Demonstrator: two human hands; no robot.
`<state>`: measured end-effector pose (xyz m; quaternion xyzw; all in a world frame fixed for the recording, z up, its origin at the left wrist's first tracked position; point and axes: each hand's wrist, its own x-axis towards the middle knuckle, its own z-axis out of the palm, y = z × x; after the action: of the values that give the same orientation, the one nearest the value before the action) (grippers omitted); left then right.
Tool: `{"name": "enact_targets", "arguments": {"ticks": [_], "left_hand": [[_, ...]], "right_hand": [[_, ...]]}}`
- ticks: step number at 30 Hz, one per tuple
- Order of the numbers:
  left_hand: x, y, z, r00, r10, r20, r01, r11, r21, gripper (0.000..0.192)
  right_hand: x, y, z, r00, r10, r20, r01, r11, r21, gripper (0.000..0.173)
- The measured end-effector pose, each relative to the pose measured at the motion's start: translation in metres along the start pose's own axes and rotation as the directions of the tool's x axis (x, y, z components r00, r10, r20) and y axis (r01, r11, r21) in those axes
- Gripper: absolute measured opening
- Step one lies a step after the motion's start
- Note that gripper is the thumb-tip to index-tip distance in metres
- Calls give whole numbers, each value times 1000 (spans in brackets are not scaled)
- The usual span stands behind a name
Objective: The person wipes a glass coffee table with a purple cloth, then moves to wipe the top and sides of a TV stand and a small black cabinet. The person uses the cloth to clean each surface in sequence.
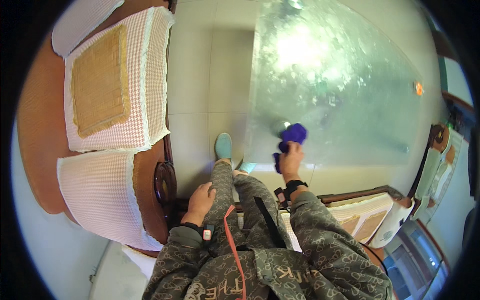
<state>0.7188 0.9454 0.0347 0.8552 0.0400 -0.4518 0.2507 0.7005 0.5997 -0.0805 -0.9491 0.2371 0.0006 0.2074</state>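
A purple cloth (293,134) is bunched under and around the fingers of my right hand (291,159), at the near edge of a glass tabletop (360,123). Part of the cloth hangs below, beside the wrist. A round support under the glass (283,126) shows just beyond the cloth. My left hand (201,198) rests on my left thigh, fingers loosely spread, holding nothing. Bands with small devices are on both wrists.
A brown sofa with checked covers (101,195) and a woven mat (99,80) stands at left. A dark wooden seat frame (352,195) runs behind my right arm. A small orange object (419,88) lies near the glass's right edge. My shoes (223,145) are on the tiled floor.
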Motion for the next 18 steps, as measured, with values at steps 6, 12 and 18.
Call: {"name": "enact_targets", "arguments": {"ticks": [6,12,18], "left_hand": [[-10,28,-1,989,19,148,-40,990,137,46],[2,101,-14,966,221,136,-248,941,229,45],[12,139,-9,921,331,203,-381,875,299,46]], "right_hand": [[-60,-69,-45,828,-112,549,-202,854,479,43],[-46,-22,-103,848,9,530,-258,880,399,43],[-31,59,-135,831,437,344,-532,806,261,44]]}}
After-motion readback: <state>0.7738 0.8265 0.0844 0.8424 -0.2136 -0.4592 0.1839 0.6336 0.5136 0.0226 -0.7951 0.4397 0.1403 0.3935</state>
